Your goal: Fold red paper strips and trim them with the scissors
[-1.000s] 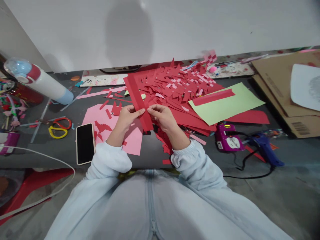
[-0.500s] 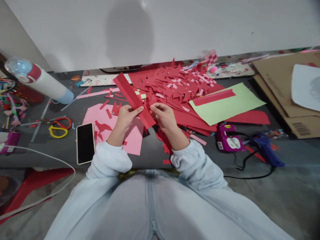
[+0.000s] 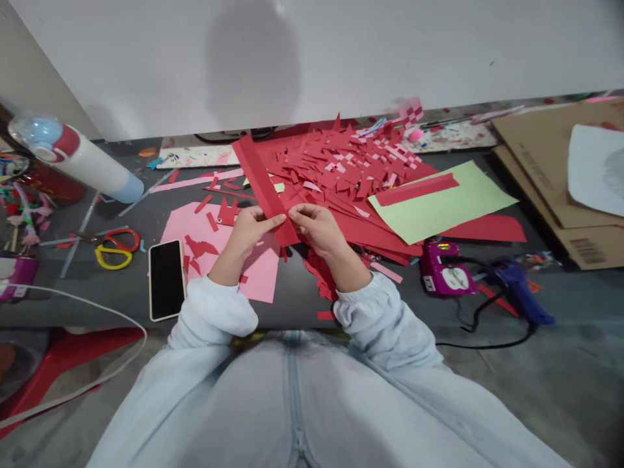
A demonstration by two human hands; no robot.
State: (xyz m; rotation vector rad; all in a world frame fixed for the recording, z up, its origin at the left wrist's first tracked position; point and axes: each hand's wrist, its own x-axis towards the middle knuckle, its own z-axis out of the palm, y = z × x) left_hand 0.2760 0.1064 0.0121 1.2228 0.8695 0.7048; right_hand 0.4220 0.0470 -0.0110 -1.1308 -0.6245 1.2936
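Observation:
A long red paper strip (image 3: 258,177) with a lengthwise crease slants up and to the left over the table. My left hand (image 3: 245,234) is closed on its lower part, thumb on top. At the strip's right edge my right hand (image 3: 322,231) is pinched closed on the paper; its fingertips partly hide what lies between them. Below the left hand lies a pink paper sheet (image 3: 263,279) with red cut-outs on it. Beyond both hands spreads a heap of red and pink paper pieces (image 3: 336,162).
Left of the hands are a phone (image 3: 166,279), scissors (image 3: 117,250) and a bottle (image 3: 92,159). To the right lie a light green sheet (image 3: 439,208), a purple box (image 3: 446,270), a blue glue gun (image 3: 524,292) and cardboard (image 3: 546,175). A white panel (image 3: 341,58) stands behind.
The red strip has shifted slightly to the right and stands a bit steeper. My right hand's fingertips have moved left onto the strip's edge.

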